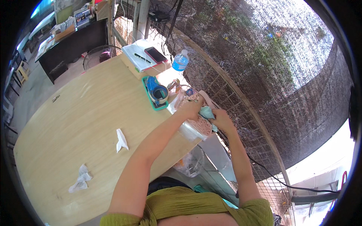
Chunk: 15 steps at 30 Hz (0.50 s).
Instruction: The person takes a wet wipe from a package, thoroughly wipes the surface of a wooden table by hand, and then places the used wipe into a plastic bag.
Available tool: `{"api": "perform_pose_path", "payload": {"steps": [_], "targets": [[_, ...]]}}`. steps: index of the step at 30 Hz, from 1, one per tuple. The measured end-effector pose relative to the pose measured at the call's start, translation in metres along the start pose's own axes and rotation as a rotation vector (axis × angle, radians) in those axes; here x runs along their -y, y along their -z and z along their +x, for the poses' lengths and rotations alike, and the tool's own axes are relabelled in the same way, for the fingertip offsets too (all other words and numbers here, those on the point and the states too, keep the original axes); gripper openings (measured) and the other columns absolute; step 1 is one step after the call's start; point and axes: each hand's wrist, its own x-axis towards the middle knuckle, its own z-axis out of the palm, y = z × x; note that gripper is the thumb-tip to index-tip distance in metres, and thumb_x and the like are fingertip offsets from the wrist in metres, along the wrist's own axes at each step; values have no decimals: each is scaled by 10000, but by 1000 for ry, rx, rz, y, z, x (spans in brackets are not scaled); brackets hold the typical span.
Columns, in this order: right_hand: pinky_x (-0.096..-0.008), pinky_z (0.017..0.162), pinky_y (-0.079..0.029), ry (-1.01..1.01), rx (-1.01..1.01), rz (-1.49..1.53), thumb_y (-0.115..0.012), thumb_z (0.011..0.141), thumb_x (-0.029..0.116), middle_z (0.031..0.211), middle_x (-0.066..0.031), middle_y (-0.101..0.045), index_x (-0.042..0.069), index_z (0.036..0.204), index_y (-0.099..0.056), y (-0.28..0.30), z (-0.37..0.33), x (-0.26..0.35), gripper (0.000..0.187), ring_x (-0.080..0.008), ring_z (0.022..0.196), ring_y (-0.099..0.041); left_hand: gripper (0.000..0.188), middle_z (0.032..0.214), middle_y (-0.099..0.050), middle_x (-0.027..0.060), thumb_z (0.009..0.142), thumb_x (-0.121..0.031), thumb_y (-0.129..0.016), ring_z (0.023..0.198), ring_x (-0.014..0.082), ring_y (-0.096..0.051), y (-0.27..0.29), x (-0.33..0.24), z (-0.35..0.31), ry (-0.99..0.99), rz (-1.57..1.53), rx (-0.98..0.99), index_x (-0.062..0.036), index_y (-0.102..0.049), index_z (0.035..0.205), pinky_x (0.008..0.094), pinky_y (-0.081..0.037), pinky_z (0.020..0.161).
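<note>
At the table's right corner, both hands are at a pink lacy item [201, 127], perhaps a pouch or bag. My left hand [191, 108] reaches onto it from the left; its fingertips are lost among the pink material. A crumpled pale teal piece [206, 112], cloth or thin paper, lies between the hands. On its right side, my right hand [221, 119] pinches the edge of this piece with bent fingers. Clear plastic wrapping [188, 130] is under and beside the pink item.
A teal tray [161, 108] holds a blue tape dispenser [154, 83] with a tape roll. Behind are a water bottle [180, 61], a phone [155, 55] and a notebook [134, 55] with a pen. White crumpled tissues [121, 141] lie on the table [79, 116]. Wire fencing [260, 126] borders the right.
</note>
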Motion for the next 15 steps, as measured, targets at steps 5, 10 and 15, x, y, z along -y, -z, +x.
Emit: {"api": "perform_pose_path", "payload": {"steps": [5,10,15], "targets": [[-454,726,-512,72,243,-269,-701,633,83,853,-220,-658,30,886,-675,6,26,-33,260,-389,834,-645,895,1215,-598,136,580,-246,-855,1213,378,-500,17,-42,-7,-121,348,-298,-117,-396,1337,594,-293,1059],[-443,820,-512,23,-15,-253,-690,643,52,994,-165,-645,92,1009,-688,-22,16,-7,367,-360,941,-624,727,1337,-498,63,629,-143,-782,1270,291,-439,-22,-13,-29,-318,223,-631,-148,-506,1301,571,-244,1105],[-409,940,-467,40,-73,151,-725,625,56,1086,-129,-552,105,1052,-665,-6,-19,-25,434,-341,1076,-547,462,1291,-544,69,744,-145,-662,1251,263,-467,-47,-1,-34,-402,299,-544,-113,-600,1200,519,-270,1107]]}}
